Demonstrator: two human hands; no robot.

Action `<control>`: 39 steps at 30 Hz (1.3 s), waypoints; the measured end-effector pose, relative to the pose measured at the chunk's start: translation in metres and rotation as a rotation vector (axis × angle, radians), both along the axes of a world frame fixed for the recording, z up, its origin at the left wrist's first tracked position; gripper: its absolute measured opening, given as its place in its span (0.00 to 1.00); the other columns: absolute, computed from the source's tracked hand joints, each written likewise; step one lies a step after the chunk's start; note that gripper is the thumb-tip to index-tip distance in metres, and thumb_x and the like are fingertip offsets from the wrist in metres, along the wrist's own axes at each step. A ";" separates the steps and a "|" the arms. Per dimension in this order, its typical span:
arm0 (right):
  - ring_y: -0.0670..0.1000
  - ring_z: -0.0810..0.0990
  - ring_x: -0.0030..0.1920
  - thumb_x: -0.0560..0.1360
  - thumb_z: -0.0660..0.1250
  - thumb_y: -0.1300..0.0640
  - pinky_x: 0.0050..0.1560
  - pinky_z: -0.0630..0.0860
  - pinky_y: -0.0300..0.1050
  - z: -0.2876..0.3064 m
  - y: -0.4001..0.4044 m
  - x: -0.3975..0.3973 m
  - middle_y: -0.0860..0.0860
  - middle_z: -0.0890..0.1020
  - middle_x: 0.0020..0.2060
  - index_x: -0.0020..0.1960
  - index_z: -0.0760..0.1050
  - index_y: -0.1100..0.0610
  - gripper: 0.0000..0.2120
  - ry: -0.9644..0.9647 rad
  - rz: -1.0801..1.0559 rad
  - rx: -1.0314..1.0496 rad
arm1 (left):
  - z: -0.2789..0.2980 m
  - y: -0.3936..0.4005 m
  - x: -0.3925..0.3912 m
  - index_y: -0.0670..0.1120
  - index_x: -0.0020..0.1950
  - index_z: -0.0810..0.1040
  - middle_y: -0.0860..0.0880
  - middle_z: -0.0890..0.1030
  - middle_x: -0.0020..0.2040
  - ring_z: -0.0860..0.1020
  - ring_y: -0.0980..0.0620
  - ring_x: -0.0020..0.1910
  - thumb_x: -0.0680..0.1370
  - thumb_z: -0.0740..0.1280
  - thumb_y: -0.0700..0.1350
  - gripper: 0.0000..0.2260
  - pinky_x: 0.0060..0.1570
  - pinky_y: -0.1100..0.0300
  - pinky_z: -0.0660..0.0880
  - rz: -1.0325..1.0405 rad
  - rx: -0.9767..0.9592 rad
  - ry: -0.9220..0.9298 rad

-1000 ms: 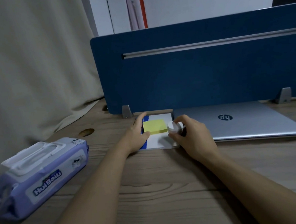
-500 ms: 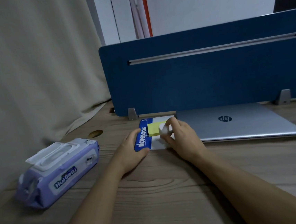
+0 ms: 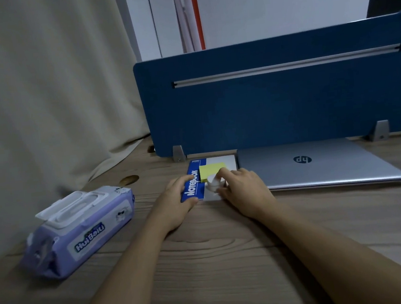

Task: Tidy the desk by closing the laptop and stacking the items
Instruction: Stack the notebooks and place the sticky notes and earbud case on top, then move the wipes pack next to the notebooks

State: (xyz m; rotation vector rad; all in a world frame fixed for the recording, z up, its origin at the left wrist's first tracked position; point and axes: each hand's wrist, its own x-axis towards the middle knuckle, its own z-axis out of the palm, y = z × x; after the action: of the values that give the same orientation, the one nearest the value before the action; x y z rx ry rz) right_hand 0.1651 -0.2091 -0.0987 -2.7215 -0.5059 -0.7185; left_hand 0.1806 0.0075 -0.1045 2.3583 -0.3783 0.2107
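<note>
A silver laptop (image 3: 318, 165) lies shut on the wooden desk (image 3: 229, 259) against the blue divider. Just left of it lies a blue-and-white notebook (image 3: 220, 161) with a yellow sticky-note pad (image 3: 211, 170) on top. My right hand (image 3: 243, 191) holds a small round white container (image 3: 213, 182) that rests on the notebook, at the pad's near edge. My left hand (image 3: 177, 205) grips the notebook's near left corner, thumb on the blue cover strip.
A purple pack of wet wipes (image 3: 79, 227) lies at the left, its white lid flipped up. The blue divider panel (image 3: 275, 95) stands behind the notebook and laptop on metal brackets. A beige curtain (image 3: 42, 93) hangs at the left. A cable hole (image 3: 130, 179) is near it.
My left hand slid back from beside the sticky notes to the notebook's near left corner. My right hand brought the white container left and down onto the notebook.
</note>
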 end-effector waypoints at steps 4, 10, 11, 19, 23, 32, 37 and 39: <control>0.57 0.75 0.52 0.79 0.61 0.45 0.49 0.69 0.51 -0.001 -0.001 -0.003 0.53 0.82 0.53 0.66 0.65 0.50 0.18 -0.003 -0.001 -0.015 | 0.002 -0.003 -0.006 0.59 0.75 0.63 0.53 0.63 0.76 0.68 0.52 0.70 0.78 0.69 0.48 0.27 0.62 0.50 0.75 0.001 0.017 -0.015; 0.57 0.73 0.58 0.78 0.62 0.49 0.56 0.70 0.50 0.000 -0.004 -0.020 0.54 0.75 0.66 0.77 0.55 0.49 0.30 0.063 0.018 0.078 | 0.003 0.000 -0.023 0.59 0.74 0.64 0.55 0.62 0.75 0.69 0.54 0.68 0.78 0.68 0.49 0.26 0.58 0.56 0.73 -0.001 0.013 -0.018; 0.57 0.72 0.62 0.79 0.61 0.48 0.59 0.69 0.50 0.000 -0.005 -0.024 0.53 0.72 0.70 0.77 0.54 0.49 0.30 0.080 0.022 0.090 | 0.003 0.001 -0.028 0.59 0.73 0.64 0.56 0.62 0.75 0.69 0.55 0.66 0.77 0.69 0.49 0.26 0.57 0.57 0.72 -0.002 0.003 -0.019; 0.55 0.62 0.74 0.79 0.58 0.47 0.69 0.65 0.52 0.000 0.000 -0.076 0.52 0.61 0.77 0.77 0.52 0.47 0.29 0.177 -0.020 0.069 | 0.012 0.017 -0.085 0.72 0.61 0.70 0.58 0.72 0.68 0.73 0.62 0.61 0.78 0.67 0.45 0.22 0.55 0.58 0.76 0.029 -0.209 -0.017; 0.56 0.62 0.73 0.79 0.58 0.46 0.69 0.66 0.53 -0.002 0.011 -0.109 0.53 0.61 0.76 0.77 0.53 0.48 0.29 0.192 -0.018 0.040 | 0.023 0.042 -0.121 0.59 0.61 0.76 0.54 0.77 0.64 0.75 0.60 0.61 0.78 0.65 0.37 0.19 0.56 0.63 0.75 0.110 -0.305 -0.237; 0.53 0.63 0.74 0.81 0.55 0.44 0.69 0.67 0.52 0.001 0.055 -0.152 0.51 0.63 0.76 0.77 0.56 0.48 0.26 0.178 0.031 0.001 | 0.030 0.129 -0.181 0.40 0.51 0.80 0.44 0.82 0.55 0.77 0.43 0.57 0.69 0.66 0.34 0.12 0.61 0.56 0.68 0.405 -0.137 -0.766; 0.52 0.67 0.71 0.80 0.57 0.46 0.69 0.68 0.50 0.007 0.083 -0.156 0.50 0.67 0.74 0.76 0.61 0.49 0.25 0.108 0.122 -0.077 | 0.027 0.155 -0.176 0.41 0.59 0.77 0.42 0.79 0.61 0.76 0.39 0.59 0.69 0.78 0.41 0.22 0.60 0.49 0.71 0.591 -0.254 -0.565; 0.52 0.68 0.71 0.80 0.57 0.47 0.68 0.69 0.50 0.009 0.096 -0.152 0.50 0.68 0.73 0.76 0.62 0.50 0.24 0.097 0.138 -0.082 | 0.027 0.161 -0.169 0.43 0.65 0.74 0.43 0.78 0.63 0.75 0.40 0.61 0.68 0.79 0.49 0.29 0.60 0.46 0.72 0.627 -0.233 -0.452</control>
State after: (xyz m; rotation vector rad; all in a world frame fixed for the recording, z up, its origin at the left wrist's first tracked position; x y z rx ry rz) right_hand 0.0132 -0.1129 -0.0900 -2.7466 -0.7066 -0.5397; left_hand 0.0119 0.1685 -0.0778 2.1143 0.1887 1.0323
